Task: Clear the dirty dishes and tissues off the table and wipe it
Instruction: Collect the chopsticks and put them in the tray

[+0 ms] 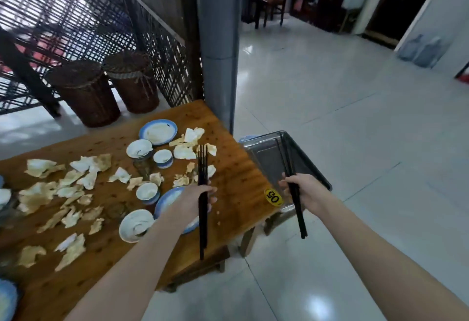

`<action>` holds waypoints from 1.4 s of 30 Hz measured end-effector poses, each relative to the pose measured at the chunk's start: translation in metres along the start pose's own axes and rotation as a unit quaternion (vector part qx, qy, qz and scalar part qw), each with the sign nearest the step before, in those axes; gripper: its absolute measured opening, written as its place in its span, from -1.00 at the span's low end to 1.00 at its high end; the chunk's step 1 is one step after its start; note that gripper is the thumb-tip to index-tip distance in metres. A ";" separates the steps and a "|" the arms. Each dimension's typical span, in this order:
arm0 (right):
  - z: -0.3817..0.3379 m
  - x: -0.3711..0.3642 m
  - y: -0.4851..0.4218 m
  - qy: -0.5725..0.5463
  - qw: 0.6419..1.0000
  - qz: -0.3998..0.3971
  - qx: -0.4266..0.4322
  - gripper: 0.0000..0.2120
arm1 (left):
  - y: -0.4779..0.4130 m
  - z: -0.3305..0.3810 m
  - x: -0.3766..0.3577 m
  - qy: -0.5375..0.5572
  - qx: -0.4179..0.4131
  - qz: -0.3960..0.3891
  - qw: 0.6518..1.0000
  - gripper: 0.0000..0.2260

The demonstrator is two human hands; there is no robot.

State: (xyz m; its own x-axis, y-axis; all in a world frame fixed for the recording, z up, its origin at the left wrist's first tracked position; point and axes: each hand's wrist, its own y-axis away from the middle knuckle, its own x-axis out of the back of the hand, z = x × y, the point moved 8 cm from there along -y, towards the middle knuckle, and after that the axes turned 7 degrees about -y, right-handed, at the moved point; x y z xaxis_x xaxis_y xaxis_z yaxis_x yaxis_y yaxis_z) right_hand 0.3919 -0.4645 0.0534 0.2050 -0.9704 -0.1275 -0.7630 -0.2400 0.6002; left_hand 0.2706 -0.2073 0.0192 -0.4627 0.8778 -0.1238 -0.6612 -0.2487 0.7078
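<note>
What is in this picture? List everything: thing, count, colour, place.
Table: one, orange-brown wood, left.
Plates: at least two, blue-rimmed, on the table.
Bowls: at least four, white, among the plates.
Tissues: many, white stained tan, scattered over the table.
Number tag: one, yellow, table's near right corner.
Tray: one, silver metal, beside the table's right end.
Baskets: two, brown wicker, floor behind the table.
Chopsticks: two bundles, black, one in each hand.
Left hand: grips chopsticks over the table.
Right hand: grips chopsticks by the tray.

Extends both bare forearms forward, left hand and right hand each curled round chopsticks.
</note>
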 end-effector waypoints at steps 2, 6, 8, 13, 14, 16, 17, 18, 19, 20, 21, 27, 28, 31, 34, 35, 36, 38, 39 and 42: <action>-0.007 0.038 -0.004 -0.010 1.000 0.008 0.005 -0.86 | -0.002 -0.005 -0.033 -0.012 0.005 0.003 1.000 -0.90; -0.013 0.102 -0.009 -0.019 0.999 0.038 -0.001 -0.86 | -0.007 -0.013 -0.084 -0.015 0.003 0.015 1.000 -0.84; -0.013 0.124 -0.010 -0.018 0.999 0.049 -0.008 -0.84 | -0.009 -0.016 -0.103 -0.018 0.007 0.022 1.000 -0.84; -0.016 0.158 -0.018 -0.023 0.999 0.047 -0.007 -0.86 | -0.013 -0.014 -0.135 -0.028 -0.002 0.025 0.999 -0.84; -0.018 0.162 -0.020 -0.026 0.998 0.048 -0.006 -0.86 | -0.015 -0.013 -0.139 -0.030 -0.005 0.026 0.999 -0.84; -0.021 0.170 -0.026 -0.030 0.998 0.047 -0.005 -0.87 | -0.020 -0.008 -0.148 -0.035 -0.009 0.028 0.999 -0.84; -0.023 0.173 -0.029 -0.031 0.998 0.046 -0.006 -0.87 | -0.023 -0.006 -0.153 -0.037 -0.009 0.028 0.999 -0.84; -0.025 0.176 -0.031 -0.030 0.998 0.046 -0.006 -0.87 | -0.026 -0.004 -0.157 -0.038 -0.010 0.028 0.999 -0.84; -0.027 0.179 -0.034 -0.027 0.999 0.047 -0.007 -0.87 | -0.030 -0.002 -0.162 -0.038 -0.011 0.027 0.999 -0.84; -0.030 0.182 -0.038 -0.024 0.999 0.048 -0.007 -0.88 | -0.034 0.000 -0.166 -0.039 -0.012 0.026 0.999 -0.85; -0.033 0.185 -0.041 -0.021 0.999 0.049 -0.008 -0.88 | -0.038 0.002 -0.170 -0.038 -0.013 0.024 0.999 -0.85; -0.062 0.198 -0.075 -0.020 0.998 0.054 -0.009 -0.89 | -0.073 0.025 -0.201 -0.024 -0.018 0.018 0.999 -0.85; -0.069 0.199 -0.081 -0.018 0.998 0.055 -0.010 -0.88 | -0.080 0.031 -0.208 -0.017 -0.016 0.014 1.000 -0.85; -0.094 0.204 -0.105 -0.009 0.999 0.052 -0.011 -0.85 | -0.104 0.052 -0.230 -0.004 -0.010 0.005 1.000 -0.86; -0.125 0.208 -0.134 0.000 0.999 0.052 -0.007 -0.82 | -0.133 0.080 -0.248 -0.002 -0.009 -0.004 1.000 -0.85; -0.136 0.208 -0.144 0.003 0.999 0.053 -0.003 -0.82 | -0.142 0.088 -0.251 -0.003 -0.009 -0.004 1.000 -0.87; -0.143 0.209 -0.149 0.002 0.999 0.054 0.002 -0.82 | -0.147 0.094 -0.253 -0.006 -0.011 -0.004 1.000 -0.88; -0.163 0.208 -0.171 0.002 0.999 0.052 0.010 -0.81 | -0.166 0.113 -0.258 -0.013 -0.013 -0.004 1.000 -0.87; -0.170 0.208 -0.182 0.000 0.999 0.051 0.013 -0.81 | -0.176 0.121 -0.260 -0.014 -0.015 -0.003 1.000 -0.87; -0.180 0.204 -0.212 -0.014 0.999 0.049 0.010 -0.78 | -0.204 0.137 -0.262 -0.013 -0.004 0.001 1.000 -0.84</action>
State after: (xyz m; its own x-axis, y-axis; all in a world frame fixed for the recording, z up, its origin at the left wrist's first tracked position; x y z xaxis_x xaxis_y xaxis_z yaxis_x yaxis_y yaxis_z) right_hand 0.7056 -0.6074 0.0420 0.1111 -0.9897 -0.0903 -0.7903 -0.1431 0.5958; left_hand 0.6076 -0.3306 0.0026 -0.4490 0.8873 -0.1051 -0.6656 -0.2536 0.7019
